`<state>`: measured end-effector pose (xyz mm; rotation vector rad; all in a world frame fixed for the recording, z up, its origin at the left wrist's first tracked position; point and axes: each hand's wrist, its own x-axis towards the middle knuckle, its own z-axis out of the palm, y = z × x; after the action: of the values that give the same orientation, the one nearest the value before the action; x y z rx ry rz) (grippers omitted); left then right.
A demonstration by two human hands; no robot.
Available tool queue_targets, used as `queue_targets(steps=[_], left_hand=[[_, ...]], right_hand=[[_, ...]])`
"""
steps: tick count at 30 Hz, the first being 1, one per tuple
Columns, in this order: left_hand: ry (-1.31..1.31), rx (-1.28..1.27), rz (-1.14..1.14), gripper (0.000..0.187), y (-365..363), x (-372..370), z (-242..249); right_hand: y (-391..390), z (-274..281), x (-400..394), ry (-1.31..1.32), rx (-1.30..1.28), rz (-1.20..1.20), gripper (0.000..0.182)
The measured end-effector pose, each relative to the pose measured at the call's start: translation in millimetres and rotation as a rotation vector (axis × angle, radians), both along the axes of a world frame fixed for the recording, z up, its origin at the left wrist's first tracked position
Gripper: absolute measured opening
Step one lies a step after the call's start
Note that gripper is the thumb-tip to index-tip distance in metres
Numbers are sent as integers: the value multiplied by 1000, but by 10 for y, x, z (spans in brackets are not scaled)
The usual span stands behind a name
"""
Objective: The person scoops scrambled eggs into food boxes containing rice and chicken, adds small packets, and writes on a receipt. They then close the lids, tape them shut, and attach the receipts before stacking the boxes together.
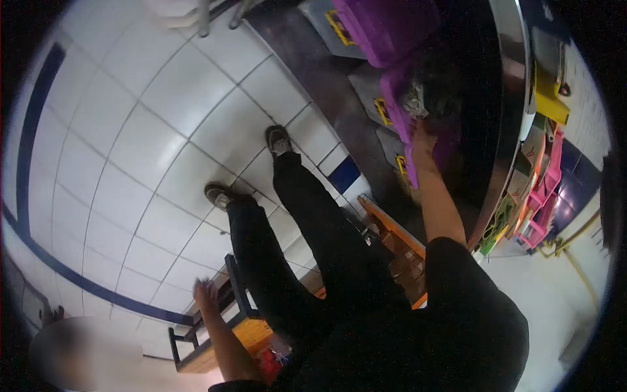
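Observation:
My right hand (423, 136) reaches over the purple-lidded bins under the dark counter. Its fingers are closed at the lower end of a crumpled, shiny greyish bag (416, 99), whose far side fades into shadow. Beside that hand is the edge of a purple lid (394, 98) on a grey bin with a yellow latch (383, 111). My left hand (205, 293) hangs low on the left over the tiled floor, near a wooden bench (251, 334). Motion smears its fingers, and no object shows in it.
Another purple-lidded bin (388, 26) stands farther up. A metal counter edge (516, 85) runs along the right, with pink and green items (545, 189) beyond. An orange wooden frame (392, 228) is near my legs. Another person (85, 353) is at the lower left.

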<state>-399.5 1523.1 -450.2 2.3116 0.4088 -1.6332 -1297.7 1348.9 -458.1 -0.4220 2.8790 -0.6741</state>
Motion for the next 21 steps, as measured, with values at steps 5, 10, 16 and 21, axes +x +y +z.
queue_targets(steps=[5, 10, 16, 21], left_hand=[[23, -27, -686, 35, 1296, 465, -342], [-21, -17, -634, 44, -334, -243, -746], [75, -590, -775, 47, -2542, -2303, -612], [362, -758, -934, 40, -2857, -3953, -276]], right_hand=[[-554, 760, 35, 532, 355, -19, 40], [-787, 90, -1273, 718, 310, 508, 53], [-1147, 742, -112, 517, 226, 581, 60], [-1405, 661, 118, -156, -375, 292, 50]])
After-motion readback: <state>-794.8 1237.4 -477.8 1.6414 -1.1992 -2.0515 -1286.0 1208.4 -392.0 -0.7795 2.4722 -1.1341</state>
